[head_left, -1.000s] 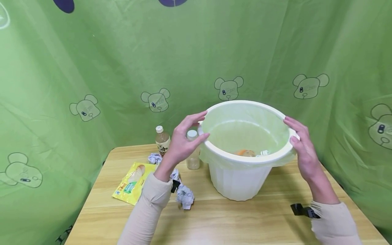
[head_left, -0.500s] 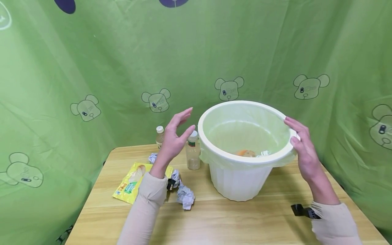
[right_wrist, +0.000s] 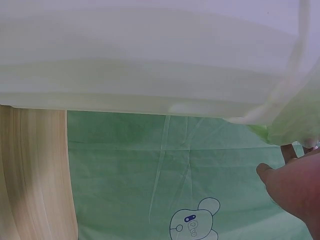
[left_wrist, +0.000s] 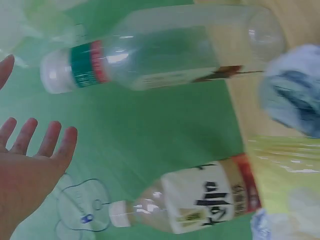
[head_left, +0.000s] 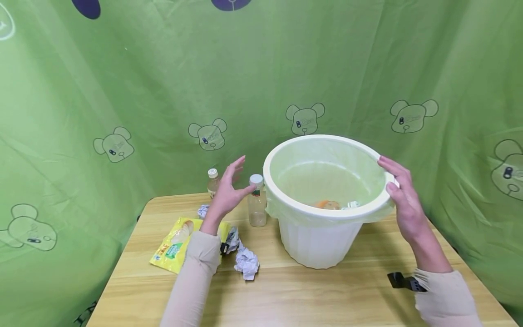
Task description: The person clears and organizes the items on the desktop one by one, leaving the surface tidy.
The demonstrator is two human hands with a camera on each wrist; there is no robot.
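Note:
A white trash bin lined with a pale green bag stands upright on the table. My right hand holds its right rim, fingertips and thumb over the edge; in the right wrist view, the hand is partly cut off beside the liner. Left of the bin, my left hand is raised with fingers spread, holding nothing. Nearest to it is a clear plastic bottle with a white cap. In the left wrist view, a gap separates the fingers from this bottle. A labelled drink bottle stands behind the hand.
A yellow food packet lies at the left of the wooden table. Crumpled paper lies beside it, with more by the bottles. Something orange sits inside the bin. A green curtain hangs close behind the table.
My left hand has let go of the bin's left rim, moved left, then dropped a little beside the clear bottle. The right hand and the bin have stayed in place.

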